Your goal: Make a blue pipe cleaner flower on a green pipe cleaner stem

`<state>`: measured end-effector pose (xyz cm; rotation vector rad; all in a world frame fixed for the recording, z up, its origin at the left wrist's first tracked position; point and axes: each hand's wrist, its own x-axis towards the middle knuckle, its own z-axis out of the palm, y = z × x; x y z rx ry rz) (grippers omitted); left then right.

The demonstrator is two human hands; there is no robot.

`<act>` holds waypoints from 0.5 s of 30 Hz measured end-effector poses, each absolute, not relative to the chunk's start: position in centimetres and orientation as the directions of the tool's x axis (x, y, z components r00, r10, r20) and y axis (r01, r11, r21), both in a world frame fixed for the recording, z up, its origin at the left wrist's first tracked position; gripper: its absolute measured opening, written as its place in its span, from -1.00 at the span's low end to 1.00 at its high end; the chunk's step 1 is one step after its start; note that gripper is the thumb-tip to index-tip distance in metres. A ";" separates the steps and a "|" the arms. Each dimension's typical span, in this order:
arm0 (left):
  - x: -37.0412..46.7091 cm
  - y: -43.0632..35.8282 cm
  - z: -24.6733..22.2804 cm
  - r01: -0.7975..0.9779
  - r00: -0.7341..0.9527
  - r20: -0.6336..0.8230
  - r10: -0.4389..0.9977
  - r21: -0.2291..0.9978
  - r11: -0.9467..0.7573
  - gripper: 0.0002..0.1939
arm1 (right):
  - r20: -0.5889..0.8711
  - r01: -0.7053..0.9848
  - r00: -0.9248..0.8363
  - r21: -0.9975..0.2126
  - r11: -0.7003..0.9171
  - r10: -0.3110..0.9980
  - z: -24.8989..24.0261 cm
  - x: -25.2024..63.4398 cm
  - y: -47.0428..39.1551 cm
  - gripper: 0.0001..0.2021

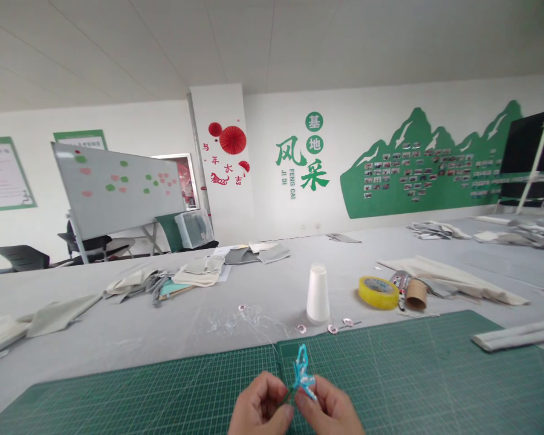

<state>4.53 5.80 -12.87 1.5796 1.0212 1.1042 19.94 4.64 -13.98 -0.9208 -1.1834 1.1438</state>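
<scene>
My left hand (pixel 262 406) is closed, thumb and forefinger pinching a thin green stem (pixel 287 396). From the stem's upper end rises a small bright-blue flower-like piece (pixel 301 368), made of narrow loops with whitish specks. My right hand (pixel 325 408) is closed as well, its fingertips on the base of the blue loops. Both hands are close together over the green cutting mats (pixel 163 393). A white cone of thread (pixel 318 295) stands upright just beyond the mats.
Loose white thread (pixel 249 320) and small pinkish rings (pixel 332 329) lie behind the mats. A yellow tape roll (pixel 378 293) and a brown cardboard tube (pixel 416 294) sit to the right. Fabric pieces (pixel 199 270) are spread across the grey table (pixel 263 284). A rolled cloth (pixel 512 335) rests on the right mat.
</scene>
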 end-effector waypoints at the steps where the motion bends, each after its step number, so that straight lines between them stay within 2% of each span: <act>1: 4.3 5.8 -13.1 0.129 0.260 0.201 0.944 0.962 -0.241 -0.61 | 0.209 -0.172 0.008 -0.963 0.207 0.978 -14.1 20.0 4.6 -0.52; 8: 3.8 5.6 -13.8 0.275 0.203 0.341 0.918 0.880 -0.388 -0.82 | 0.192 -0.154 -0.013 -0.970 0.188 0.981 -15.2 19.9 4.5 -0.51; 15: 4.6 4.3 -14.5 0.363 0.133 0.452 0.882 0.806 -0.467 -0.71 | 0.124 -0.181 -0.098 -0.978 0.105 0.987 -16.9 20.6 5.0 -0.55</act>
